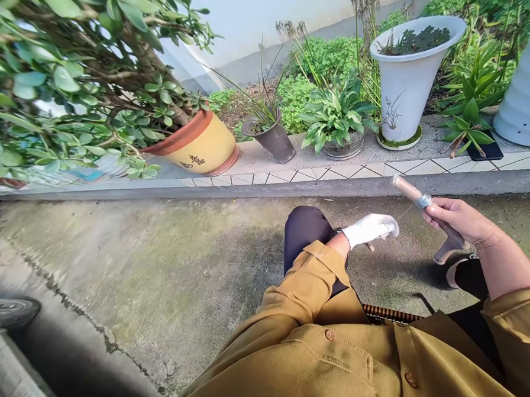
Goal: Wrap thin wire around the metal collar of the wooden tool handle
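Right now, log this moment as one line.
left hand: white-gloved | right hand: bare, holding wooden stick | wire: coiled around stick, strand toward left hand

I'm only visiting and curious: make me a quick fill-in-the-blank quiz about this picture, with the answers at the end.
1. The left hand wears a ____ glove.
2. The right hand grips a stick with silvery metal ____ coiled around it.
3. In this view, the yellow pot stands to the ____ of the tall white pot.

Missing words: white; wire; left.
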Tool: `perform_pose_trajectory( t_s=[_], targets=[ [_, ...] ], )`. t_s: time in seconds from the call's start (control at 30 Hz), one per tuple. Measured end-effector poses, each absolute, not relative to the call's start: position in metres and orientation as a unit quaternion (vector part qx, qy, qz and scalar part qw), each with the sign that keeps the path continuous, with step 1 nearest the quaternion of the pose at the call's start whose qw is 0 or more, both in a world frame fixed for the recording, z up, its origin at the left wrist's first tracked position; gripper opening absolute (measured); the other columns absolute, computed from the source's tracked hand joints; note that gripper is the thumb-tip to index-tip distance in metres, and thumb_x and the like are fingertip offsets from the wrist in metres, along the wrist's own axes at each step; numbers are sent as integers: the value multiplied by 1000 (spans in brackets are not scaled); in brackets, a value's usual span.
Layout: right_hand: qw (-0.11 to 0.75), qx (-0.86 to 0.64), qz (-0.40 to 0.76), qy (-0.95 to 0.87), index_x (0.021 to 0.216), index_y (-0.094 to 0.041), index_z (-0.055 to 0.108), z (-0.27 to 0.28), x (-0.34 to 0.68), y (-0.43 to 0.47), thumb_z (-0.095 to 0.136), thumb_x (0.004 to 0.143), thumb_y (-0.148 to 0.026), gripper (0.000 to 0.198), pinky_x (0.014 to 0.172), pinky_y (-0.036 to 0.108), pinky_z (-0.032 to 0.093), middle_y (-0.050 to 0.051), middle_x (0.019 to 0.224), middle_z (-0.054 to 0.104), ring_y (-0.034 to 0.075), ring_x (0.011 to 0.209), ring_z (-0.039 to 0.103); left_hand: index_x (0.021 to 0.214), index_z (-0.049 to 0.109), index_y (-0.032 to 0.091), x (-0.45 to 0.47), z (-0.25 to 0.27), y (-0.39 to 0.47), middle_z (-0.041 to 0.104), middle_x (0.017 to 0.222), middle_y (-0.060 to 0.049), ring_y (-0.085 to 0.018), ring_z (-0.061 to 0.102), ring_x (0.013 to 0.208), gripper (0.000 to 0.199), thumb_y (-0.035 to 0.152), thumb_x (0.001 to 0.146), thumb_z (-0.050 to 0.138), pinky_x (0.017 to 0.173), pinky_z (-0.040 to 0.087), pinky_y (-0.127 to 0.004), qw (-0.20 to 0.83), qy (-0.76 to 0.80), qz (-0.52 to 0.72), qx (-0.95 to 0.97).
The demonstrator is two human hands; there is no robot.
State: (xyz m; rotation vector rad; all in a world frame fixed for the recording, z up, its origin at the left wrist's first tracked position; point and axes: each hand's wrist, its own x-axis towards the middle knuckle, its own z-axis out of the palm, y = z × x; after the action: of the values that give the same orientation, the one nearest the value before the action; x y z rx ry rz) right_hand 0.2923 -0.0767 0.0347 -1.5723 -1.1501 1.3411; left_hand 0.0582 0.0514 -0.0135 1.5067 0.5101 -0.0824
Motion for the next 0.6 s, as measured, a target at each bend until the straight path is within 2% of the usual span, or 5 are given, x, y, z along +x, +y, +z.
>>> perform_pose_trajectory(
  t_s=[0.13,0.3,0.37,0.47,0.6],
  targets=[
    [355,-728,430,-398,76,-24,58,13,295,-68,60,82,-73,49,61,35,45,5,71,59,19,62,54,92,71,13,56,-24,50,58,73,0,-7,45,60,28,40,93,63,59,41,-20,743,137,-92,649],
    [38,-826,267,-495,103,-20,71,-11,292,-63,57,91,-51,36,67,39,44,16,92,73,32,82,66,91,72,13,55,-29,47,67,86,-5,-7,47,64,25,38,91,67,61,41,-21,759,118,-133,626],
    [-18,-787,302,-538,101,-20,74,-15,287,-64,60,89,-45,31,68,39,44,18,94,74,33,85,67,88,72,12,55,-26,49,68,90,-5,-7,49,65,22,34,91,67,63,42,-21,762,115,-111,627],
    [-44,-695,440,-567,86,-21,74,-9,276,-71,70,82,-42,22,64,35,44,10,75,71,26,71,66,84,69,12,54,-19,53,67,85,-5,-9,53,69,16,26,89,66,66,43,-22,753,139,-67,639],
    [23,-510,664,-547,86,-21,71,21,272,-79,74,76,-60,41,59,29,43,1,68,64,17,61,57,84,66,12,54,-11,59,67,86,-4,-9,52,73,14,20,93,58,69,43,-22,736,182,-21,652]
  ],
)
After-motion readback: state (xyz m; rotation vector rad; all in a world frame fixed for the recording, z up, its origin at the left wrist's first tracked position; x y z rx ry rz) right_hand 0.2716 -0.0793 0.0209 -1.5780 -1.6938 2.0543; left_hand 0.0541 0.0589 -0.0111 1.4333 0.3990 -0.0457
